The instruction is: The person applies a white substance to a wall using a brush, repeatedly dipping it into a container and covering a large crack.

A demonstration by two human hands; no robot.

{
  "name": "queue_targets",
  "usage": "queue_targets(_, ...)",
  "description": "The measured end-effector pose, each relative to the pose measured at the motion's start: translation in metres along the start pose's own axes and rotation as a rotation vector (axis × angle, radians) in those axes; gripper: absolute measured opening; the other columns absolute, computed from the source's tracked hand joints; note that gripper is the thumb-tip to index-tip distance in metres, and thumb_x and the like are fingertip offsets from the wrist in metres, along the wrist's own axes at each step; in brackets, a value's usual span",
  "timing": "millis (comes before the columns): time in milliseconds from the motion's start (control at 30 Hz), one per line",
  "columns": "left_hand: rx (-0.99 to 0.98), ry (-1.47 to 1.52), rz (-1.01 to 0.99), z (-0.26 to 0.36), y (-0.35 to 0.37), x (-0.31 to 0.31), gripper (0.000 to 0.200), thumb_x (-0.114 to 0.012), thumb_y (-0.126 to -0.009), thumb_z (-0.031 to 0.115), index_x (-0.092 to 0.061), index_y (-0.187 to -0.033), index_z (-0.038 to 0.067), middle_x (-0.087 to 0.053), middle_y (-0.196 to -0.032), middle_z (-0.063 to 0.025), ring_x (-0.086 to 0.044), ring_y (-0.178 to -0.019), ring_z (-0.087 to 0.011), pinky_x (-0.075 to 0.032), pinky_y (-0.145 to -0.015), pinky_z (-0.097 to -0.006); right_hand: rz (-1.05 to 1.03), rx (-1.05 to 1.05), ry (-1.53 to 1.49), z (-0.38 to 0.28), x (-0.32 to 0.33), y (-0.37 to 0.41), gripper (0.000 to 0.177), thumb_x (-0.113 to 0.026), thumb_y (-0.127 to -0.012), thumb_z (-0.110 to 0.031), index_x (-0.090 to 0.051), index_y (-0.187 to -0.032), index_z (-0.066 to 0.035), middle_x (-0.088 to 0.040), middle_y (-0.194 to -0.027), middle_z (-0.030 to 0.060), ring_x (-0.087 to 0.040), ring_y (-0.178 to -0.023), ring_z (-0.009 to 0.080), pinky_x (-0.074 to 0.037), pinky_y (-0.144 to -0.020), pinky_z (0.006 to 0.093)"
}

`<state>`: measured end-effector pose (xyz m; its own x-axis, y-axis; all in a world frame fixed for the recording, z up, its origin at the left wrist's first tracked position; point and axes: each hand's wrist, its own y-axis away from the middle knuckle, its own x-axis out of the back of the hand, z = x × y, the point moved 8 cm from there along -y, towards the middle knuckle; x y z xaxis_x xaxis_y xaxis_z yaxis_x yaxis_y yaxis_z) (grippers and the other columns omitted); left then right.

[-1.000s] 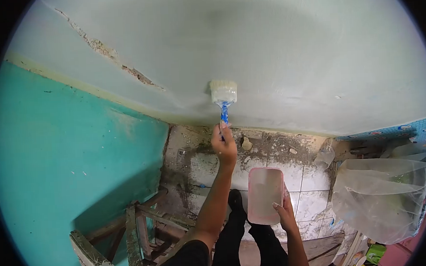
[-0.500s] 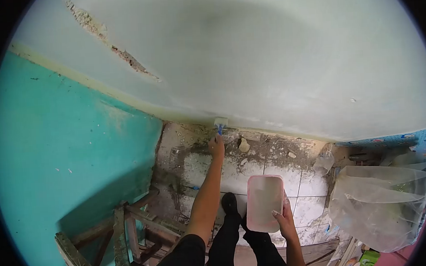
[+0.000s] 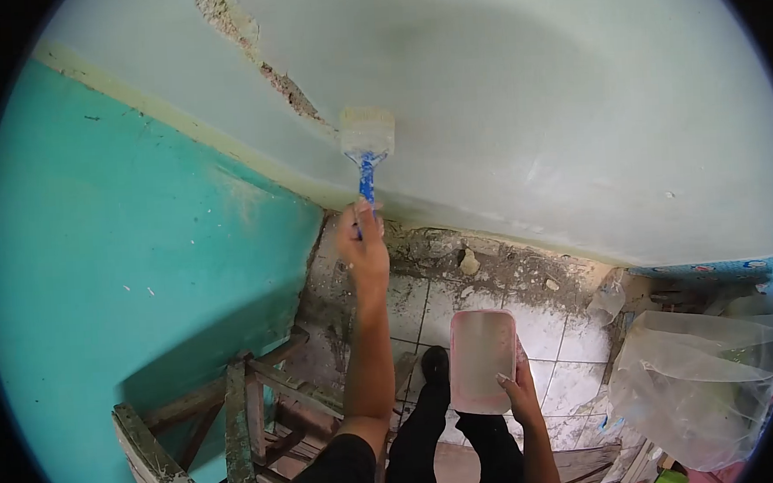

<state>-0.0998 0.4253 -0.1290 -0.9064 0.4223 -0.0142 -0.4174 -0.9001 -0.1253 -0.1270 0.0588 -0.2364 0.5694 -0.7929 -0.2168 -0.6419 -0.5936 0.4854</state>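
A wide paintbrush (image 3: pixel 366 159) with a blue, paint-smeared handle is gripped in my left hand (image 3: pixel 365 243). Its pale bristles overlap the whitish wall (image 3: pixel 520 121), close to the lower end of a rough crack (image 3: pixel 287 89). My right hand (image 3: pixel 523 392) holds a pink-rimmed plastic tub (image 3: pixel 483 359) by its right side, thumb over the rim. Inside the tub, the surface looks pale greyish. The tub is above the floor, in front of my legs.
A turquoise wall (image 3: pixel 167 227) meets the whitish one at the left. Worn wooden frames (image 3: pixel 239 424) stand below it. Dirt and plaster bits line the tiled floor (image 3: pixel 584 340) along the wall base. At the right lies a clear plastic sheet (image 3: pixel 691 383).
My left hand has raised the brush from the foot of the whitish wall to higher up, near the crack. The tub stays in my right hand; the view has shifted slightly.
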Motion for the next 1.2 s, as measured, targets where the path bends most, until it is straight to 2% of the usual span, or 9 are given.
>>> queue_targets(233,0.033,-0.488,-0.108,-0.23,0.026,0.023,0.041,-0.049,-0.102,0.032,-0.06,-0.081,-0.001,-0.049,-0.063,-0.0048,-0.043,-0.058,-0.017,-0.035,-0.055,-0.0337,-0.019,0.035,0.024,0.01,0.003,-0.004,0.085,-0.058,-0.082,-0.005,-0.014,-0.154,0.001,-0.021,-0.158,0.0195,-0.021,-0.146,0.028,-0.019,-0.118,0.0394)
queue_targets(333,0.254,-0.588,-0.104,-0.307,0.033,0.042,0.043,-0.049,-0.101,0.033,-0.059,-0.076,-0.001,-0.048,-0.062,-0.0081,-0.044,-0.058,-0.0209,-0.035,-0.055,-0.0372,-0.008,0.016,0.058,0.009,0.006,-0.003,0.085,-0.058,-0.082,-0.004,-0.014,-0.154,0.001,-0.021,-0.158,0.0194,-0.022,-0.146,0.0277,-0.019,-0.118,0.0391)
queue_targets(467,0.241,-0.412,-0.109,-0.263,0.006,0.042,0.04,-0.052,-0.1,0.031,-0.06,-0.076,-0.001,-0.047,-0.058,-0.0043,-0.041,-0.055,-0.0163,-0.034,-0.054,-0.0342,-0.002,0.013,0.025,-0.014,0.0,0.002,0.084,-0.058,-0.082,-0.004,-0.015,-0.154,0.001,-0.024,-0.157,0.0188,-0.025,-0.145,0.0277,-0.021,-0.118,0.0394)
queue_targets(600,0.177,-0.178,0.028,-0.098,-0.004,0.035,0.036,-0.053,-0.101,0.028,-0.062,-0.081,0.0,-0.045,-0.058,-0.0004,-0.038,-0.055,-0.0102,-0.032,-0.052,-0.03,-0.013,-0.003,0.011,-0.023,-0.009,0.002,0.084,-0.057,-0.081,-0.004,-0.015,-0.154,0.0,-0.026,-0.155,0.0186,-0.028,-0.143,0.0279,-0.023,-0.117,0.0397)
queue_targets(733,0.023,-0.133,0.09,-0.032,-0.004,0.045,0.035,-0.052,-0.102,0.027,-0.061,-0.084,-0.001,-0.044,-0.062,0.0007,-0.038,-0.058,-0.008,-0.031,-0.051,-0.0289,-0.042,-0.012,-0.013,-0.016,-0.017,-0.001,0.084,-0.058,-0.082,-0.005,-0.015,-0.154,0.0,-0.026,-0.155,0.0186,-0.027,-0.143,0.0277,-0.023,-0.117,0.0395)
queue_targets(833,-0.099,-0.252,0.111,-0.061,-0.01,0.033,0.035,-0.052,-0.102,0.027,-0.061,-0.086,-0.003,-0.046,-0.062,-0.0014,-0.041,-0.058,-0.01,-0.034,-0.051,-0.0302,-0.06,-0.017,0.01,-0.012,-0.025,-0.004,0.084,-0.059,-0.083,-0.007,-0.015,-0.154,0.0,-0.026,-0.155,0.0185,-0.027,-0.144,0.0276,-0.022,-0.117,0.0393)
queue_targets(933,-0.082,-0.349,0.128,-0.16,-0.011,0.038,0.036,-0.052,-0.102,0.027,-0.061,-0.088,-0.005,-0.05,-0.061,-0.006,-0.05,-0.057,-0.015,-0.039,-0.053,-0.0323,-0.068,-0.009,0.018,-0.005,-0.028,-0.008,0.084,-0.059,-0.083,-0.007,-0.014,-0.154,0.001,-0.025,-0.156,0.0187,-0.026,-0.144,0.0275,-0.022,-0.117,0.039)
queue_targets(1100,0.187,-0.69,0.024,-0.301,0.005,0.08,0.038,-0.052,-0.1,0.033,-0.065,-0.094,-0.003,-0.061,-0.067,-0.0144,-0.063,-0.064,-0.0289,-0.045,-0.059,-0.0418,-0.09,-0.033,0.013,-0.006,-0.028,-0.01,0.085,-0.06,-0.083,-0.005,-0.014,-0.154,0.001,-0.023,-0.157,0.0189,-0.026,-0.144,0.0272,-0.02,-0.118,0.0387)
queue_targets(1200,0.224,-0.669,-0.064,-0.293,-0.007,0.077,0.036,-0.054,-0.098,0.035,-0.069,-0.093,0.003,-0.065,-0.08,-0.0208,-0.066,-0.071,-0.029,-0.048,-0.065,-0.0473,-0.1,0.002,0.009,-0.018,-0.026,-0.014,0.087,-0.062,-0.083,-0.007,-0.015,-0.155,-0.003,-0.022,-0.158,0.0176,-0.026,-0.144,0.0272,-0.02,-0.118,0.0398)
